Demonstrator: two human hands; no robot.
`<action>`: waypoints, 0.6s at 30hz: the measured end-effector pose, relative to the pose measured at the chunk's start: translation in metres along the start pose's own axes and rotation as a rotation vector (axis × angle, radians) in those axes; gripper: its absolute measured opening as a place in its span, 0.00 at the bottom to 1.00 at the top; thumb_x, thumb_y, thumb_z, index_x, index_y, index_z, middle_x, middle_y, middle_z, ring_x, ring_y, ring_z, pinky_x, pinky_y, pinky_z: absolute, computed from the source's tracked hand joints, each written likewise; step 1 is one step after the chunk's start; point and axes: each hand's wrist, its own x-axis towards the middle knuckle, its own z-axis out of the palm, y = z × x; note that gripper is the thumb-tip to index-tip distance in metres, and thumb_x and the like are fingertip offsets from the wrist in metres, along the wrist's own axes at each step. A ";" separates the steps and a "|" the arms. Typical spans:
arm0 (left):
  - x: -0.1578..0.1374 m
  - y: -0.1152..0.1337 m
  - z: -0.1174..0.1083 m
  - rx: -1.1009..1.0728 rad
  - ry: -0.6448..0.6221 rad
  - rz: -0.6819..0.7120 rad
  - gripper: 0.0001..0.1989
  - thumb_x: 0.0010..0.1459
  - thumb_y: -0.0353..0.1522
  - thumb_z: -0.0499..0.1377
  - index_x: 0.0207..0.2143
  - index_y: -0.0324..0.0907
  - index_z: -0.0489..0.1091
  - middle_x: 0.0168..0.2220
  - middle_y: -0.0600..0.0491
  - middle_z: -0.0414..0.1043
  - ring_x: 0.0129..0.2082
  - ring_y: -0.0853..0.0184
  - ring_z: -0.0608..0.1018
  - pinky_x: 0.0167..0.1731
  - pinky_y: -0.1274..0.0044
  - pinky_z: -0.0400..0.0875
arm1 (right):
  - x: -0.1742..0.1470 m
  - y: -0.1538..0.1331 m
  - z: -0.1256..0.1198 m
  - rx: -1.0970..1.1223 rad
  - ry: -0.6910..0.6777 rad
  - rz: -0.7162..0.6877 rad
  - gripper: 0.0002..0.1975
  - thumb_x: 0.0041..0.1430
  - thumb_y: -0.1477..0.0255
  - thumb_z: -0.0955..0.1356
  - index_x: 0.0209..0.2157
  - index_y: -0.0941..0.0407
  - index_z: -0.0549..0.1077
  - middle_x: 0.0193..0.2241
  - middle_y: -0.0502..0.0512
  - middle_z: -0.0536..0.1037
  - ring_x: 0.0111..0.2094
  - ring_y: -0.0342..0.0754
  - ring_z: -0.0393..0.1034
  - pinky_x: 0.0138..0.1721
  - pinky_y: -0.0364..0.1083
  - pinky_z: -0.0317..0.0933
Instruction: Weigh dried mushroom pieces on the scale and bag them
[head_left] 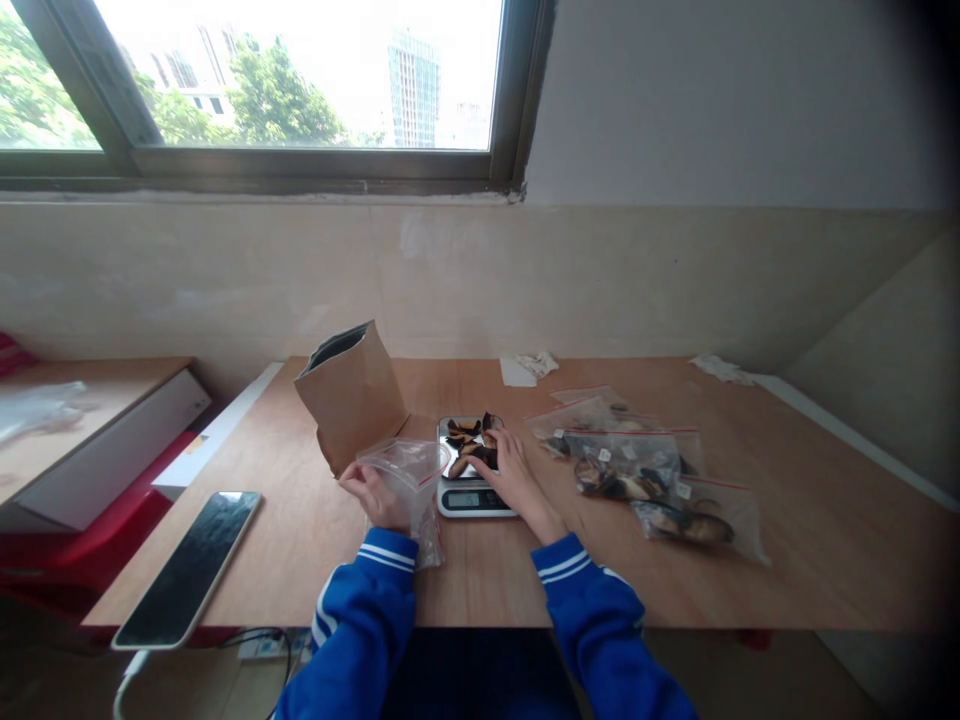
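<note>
A small clear zip-top plastic bag with a red seal strip (409, 478) is pinched at its edge by the left hand (373, 497), which grasps it just left of a flat digital kitchen scale with a steel platform and a grey display (471, 482); the bag's lower end trails on the light brown plywood tabletop (480, 570) beside the blue, white-striped cuff. On the scale lies a heap of dark, curled dried pieces (471, 445), and the right hand (513, 473) rests over them, its fingers curled onto the pile; whether it actually grips a piece cannot be told. The risks, as I judge them: the hand's weight on the platform would falsify any reading, a brush of the wrist could scatter pieces off the pan, and the limp bag may fold shut at its mouth since only one hand holds it. Close behind the bag an open brown paper bag (351, 396) leans tilted, easy to knock over with the left forearm. To the right, several filled zip bags with red strips (637, 470) crowd the table near the scale, narrowing elbow room. A black smartphone (191, 565) lies well apart at the left table edge.
</note>
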 end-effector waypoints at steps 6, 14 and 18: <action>0.002 0.002 0.003 -0.129 0.055 -0.060 0.08 0.62 0.38 0.46 0.38 0.43 0.55 0.35 0.51 0.64 0.38 0.61 0.72 0.47 0.58 0.65 | -0.001 0.001 0.002 0.016 0.052 -0.015 0.22 0.58 0.64 0.64 0.51 0.59 0.62 0.50 0.66 0.67 0.54 0.58 0.60 0.53 0.58 0.57; 0.000 0.003 0.003 -0.193 0.003 -0.046 0.09 0.62 0.39 0.47 0.38 0.42 0.55 0.35 0.50 0.66 0.38 0.60 0.73 0.48 0.56 0.63 | 0.003 0.002 -0.002 -0.030 0.082 0.028 0.18 0.54 0.71 0.63 0.47 0.59 0.64 0.44 0.63 0.69 0.48 0.56 0.63 0.50 0.55 0.59; -0.002 0.002 0.002 -0.270 -0.062 0.000 0.09 0.63 0.39 0.46 0.38 0.43 0.54 0.35 0.51 0.66 0.37 0.61 0.73 0.45 0.59 0.65 | 0.008 0.006 -0.001 -0.103 0.060 0.028 0.21 0.52 0.71 0.64 0.48 0.61 0.64 0.45 0.65 0.67 0.49 0.57 0.61 0.49 0.55 0.58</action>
